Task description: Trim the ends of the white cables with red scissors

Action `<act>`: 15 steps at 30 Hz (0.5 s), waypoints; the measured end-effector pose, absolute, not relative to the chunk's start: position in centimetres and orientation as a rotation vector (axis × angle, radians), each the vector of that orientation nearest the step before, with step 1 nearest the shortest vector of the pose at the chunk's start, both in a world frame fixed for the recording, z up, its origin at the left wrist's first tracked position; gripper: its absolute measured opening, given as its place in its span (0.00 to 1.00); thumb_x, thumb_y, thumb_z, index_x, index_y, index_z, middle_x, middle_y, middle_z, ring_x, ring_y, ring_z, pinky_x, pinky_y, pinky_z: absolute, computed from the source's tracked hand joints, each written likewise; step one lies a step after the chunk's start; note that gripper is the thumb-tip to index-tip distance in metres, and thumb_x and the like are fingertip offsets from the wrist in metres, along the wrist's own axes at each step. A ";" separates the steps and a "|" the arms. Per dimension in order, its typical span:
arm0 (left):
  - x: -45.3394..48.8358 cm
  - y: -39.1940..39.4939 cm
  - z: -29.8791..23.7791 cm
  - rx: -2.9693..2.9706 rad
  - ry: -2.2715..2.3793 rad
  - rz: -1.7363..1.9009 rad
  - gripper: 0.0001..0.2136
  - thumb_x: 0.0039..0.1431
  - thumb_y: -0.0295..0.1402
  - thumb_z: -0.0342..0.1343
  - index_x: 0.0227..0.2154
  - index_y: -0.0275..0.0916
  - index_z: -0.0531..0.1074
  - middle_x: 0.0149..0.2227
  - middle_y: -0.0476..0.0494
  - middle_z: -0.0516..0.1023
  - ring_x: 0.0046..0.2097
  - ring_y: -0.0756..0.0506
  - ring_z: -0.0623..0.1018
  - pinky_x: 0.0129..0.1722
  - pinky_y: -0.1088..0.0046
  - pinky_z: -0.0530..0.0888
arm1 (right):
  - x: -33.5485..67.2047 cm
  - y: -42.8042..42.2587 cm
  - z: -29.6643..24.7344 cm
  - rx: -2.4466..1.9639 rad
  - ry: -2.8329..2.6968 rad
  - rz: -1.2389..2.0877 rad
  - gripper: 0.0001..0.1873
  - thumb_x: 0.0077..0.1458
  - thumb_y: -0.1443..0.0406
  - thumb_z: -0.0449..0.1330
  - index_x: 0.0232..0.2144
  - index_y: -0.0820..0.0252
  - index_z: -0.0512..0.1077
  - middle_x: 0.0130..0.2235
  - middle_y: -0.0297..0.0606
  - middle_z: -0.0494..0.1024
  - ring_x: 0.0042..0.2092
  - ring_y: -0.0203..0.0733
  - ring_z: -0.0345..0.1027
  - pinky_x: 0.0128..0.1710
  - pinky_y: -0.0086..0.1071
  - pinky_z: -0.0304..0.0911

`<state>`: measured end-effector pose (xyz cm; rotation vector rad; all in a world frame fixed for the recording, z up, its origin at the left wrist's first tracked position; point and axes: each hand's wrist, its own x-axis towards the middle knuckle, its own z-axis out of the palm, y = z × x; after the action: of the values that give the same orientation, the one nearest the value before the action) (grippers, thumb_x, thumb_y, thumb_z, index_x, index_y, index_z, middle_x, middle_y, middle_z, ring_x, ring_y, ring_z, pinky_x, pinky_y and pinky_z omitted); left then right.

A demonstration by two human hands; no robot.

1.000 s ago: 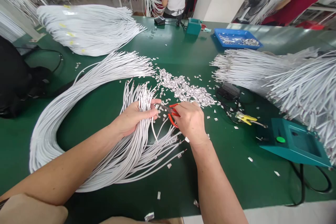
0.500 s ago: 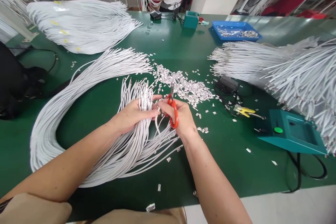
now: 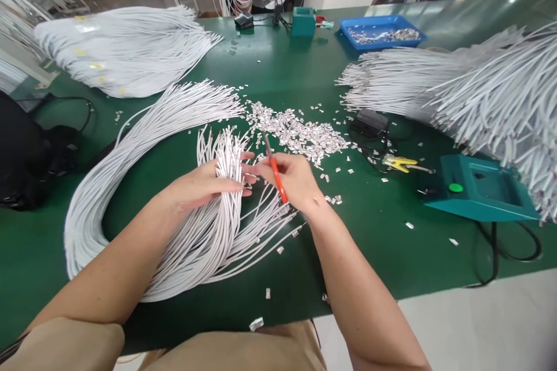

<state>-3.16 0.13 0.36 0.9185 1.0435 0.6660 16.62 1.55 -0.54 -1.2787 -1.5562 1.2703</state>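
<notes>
Since half a second ago the scissors (image 3: 277,177) have tipped from upright toward 11 o'clock, and their blades look closed. Left hand (image 3: 202,185) clasps the cable bundle (image 3: 217,232) just below its ends, at 9 o'clock of the right hand (image 3: 298,181), whose fingers curl around the red handles. This looks like trimming cable ends, between cuts. The next move calls for singling out one end and opening the blades; offcuts (image 3: 300,133) lie at 1 o'clock
</notes>
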 end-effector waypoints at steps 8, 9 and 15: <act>-2.9 -0.1 0.0 0.998 1.130 0.616 0.28 0.46 0.24 0.66 0.53 0.41 0.71 0.43 0.43 0.81 0.46 0.41 0.80 0.53 0.59 0.73 | 15.8 1.5 -1.1 -1.126 -1.571 1.555 0.09 0.44 0.64 0.62 0.16 0.59 0.73 0.24 0.33 0.73 0.33 0.40 0.69 0.35 0.33 0.61; -2.9 -0.1 0.0 0.991 1.154 0.630 0.27 0.46 0.24 0.65 0.52 0.40 0.71 0.41 0.43 0.82 0.44 0.42 0.80 0.51 0.60 0.74 | 15.8 1.5 -1.1 -1.127 -1.558 1.556 0.08 0.43 0.64 0.63 0.17 0.60 0.73 0.24 0.32 0.73 0.33 0.39 0.68 0.35 0.33 0.60; -3.4 -0.4 0.3 0.711 1.240 0.802 0.22 0.45 0.21 0.62 0.46 0.34 0.72 0.30 0.46 0.79 0.30 0.47 0.77 0.34 0.69 0.76 | 15.6 1.3 -1.0 -1.134 -1.347 1.608 0.08 0.40 0.61 0.66 0.23 0.61 0.77 0.20 0.26 0.68 0.24 0.30 0.57 0.28 0.29 0.54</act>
<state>-3.37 -0.36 0.32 0.7108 1.2404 0.8017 15.60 1.32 -0.96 -1.1336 -1.3466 1.6077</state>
